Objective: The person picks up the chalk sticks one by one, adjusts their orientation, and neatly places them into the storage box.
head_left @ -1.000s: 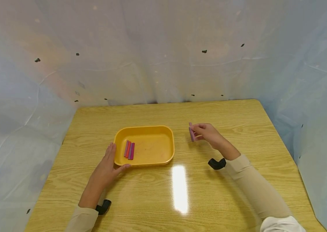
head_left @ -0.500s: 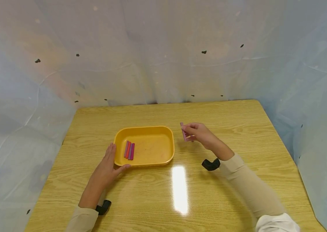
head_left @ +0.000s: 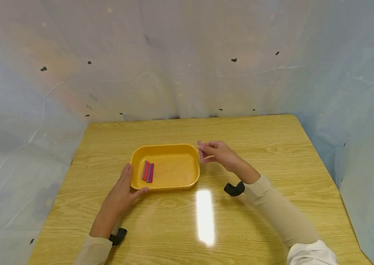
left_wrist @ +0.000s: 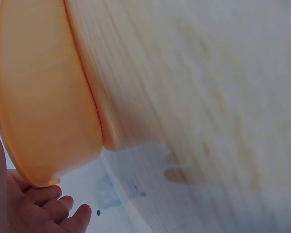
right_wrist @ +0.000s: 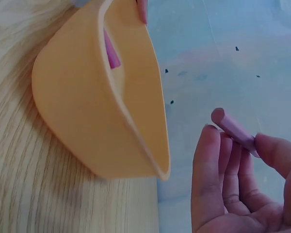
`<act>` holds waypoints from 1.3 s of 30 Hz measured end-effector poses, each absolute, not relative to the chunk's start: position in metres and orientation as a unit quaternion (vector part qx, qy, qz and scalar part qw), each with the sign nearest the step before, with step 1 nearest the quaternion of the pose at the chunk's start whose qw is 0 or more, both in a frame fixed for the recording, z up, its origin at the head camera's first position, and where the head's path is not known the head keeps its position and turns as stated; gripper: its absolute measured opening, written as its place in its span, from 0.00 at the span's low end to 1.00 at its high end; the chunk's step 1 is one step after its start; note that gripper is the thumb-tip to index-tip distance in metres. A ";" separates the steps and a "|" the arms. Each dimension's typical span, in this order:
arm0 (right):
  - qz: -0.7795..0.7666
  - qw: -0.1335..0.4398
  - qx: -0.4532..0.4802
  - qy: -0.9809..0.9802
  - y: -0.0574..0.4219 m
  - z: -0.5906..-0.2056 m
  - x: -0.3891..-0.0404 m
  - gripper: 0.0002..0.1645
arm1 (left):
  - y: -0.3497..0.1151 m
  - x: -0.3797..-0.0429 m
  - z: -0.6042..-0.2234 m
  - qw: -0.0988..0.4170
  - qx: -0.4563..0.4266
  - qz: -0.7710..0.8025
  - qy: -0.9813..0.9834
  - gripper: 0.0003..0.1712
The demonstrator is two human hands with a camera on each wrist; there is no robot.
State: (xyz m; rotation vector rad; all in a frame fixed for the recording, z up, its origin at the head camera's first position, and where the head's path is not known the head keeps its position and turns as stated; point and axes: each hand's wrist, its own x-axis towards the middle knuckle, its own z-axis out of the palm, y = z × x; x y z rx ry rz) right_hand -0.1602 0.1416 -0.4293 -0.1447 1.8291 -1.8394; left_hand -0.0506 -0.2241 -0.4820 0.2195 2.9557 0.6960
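Observation:
In the head view, my right hand (head_left: 223, 156) pinches a mauve stick (head_left: 201, 156) between thumb and fingers, at the right end of a yellow plastic tray (head_left: 176, 167). The right wrist view shows this stick (right_wrist: 235, 130) as chalk-like with a blunt faceted end, held tilted beside the tray's rim. Several similar sticks (head_left: 148, 172) in purple, red and magenta lie side by side in the tray's left part. My left hand (head_left: 120, 193) rests on the tray's left end, fingers straight along the side and thumb spread at the front corner.
The tray stands on a wood-grain table (head_left: 160, 228) with a bright light reflection in front. A pale sheet (head_left: 187, 73) with dark specks hangs behind the table and at both sides. Black wrist cameras (head_left: 234, 189) jut from both sleeves.
My right hand has moved left with the mauve stick, from well right of the tray up to its right rim. The left hand, tray and sticks inside stay put.

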 end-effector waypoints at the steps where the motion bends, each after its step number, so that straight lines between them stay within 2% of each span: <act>1: -0.684 0.270 -0.055 0.676 0.139 -0.429 -0.160 0.25 | -0.224 -0.051 -0.482 0.048 0.072 0.228 0.970 0.64; 10: -0.693 0.278 -0.075 0.661 0.118 -0.428 -0.158 0.20 | -0.224 -0.051 -0.483 0.049 0.071 0.223 0.971 0.64; 20: -0.699 0.285 -0.110 0.647 0.096 -0.431 -0.153 0.19 | -0.224 -0.051 -0.483 0.053 0.069 0.226 0.970 0.63; 30: -0.698 0.313 -0.086 0.639 0.077 -0.437 -0.155 0.20 | -0.224 -0.050 -0.481 0.055 0.075 0.232 0.968 0.63; 39: -0.698 0.313 -0.092 0.637 0.061 -0.442 -0.154 0.18 | -0.225 -0.052 -0.483 0.053 0.073 0.232 0.969 0.64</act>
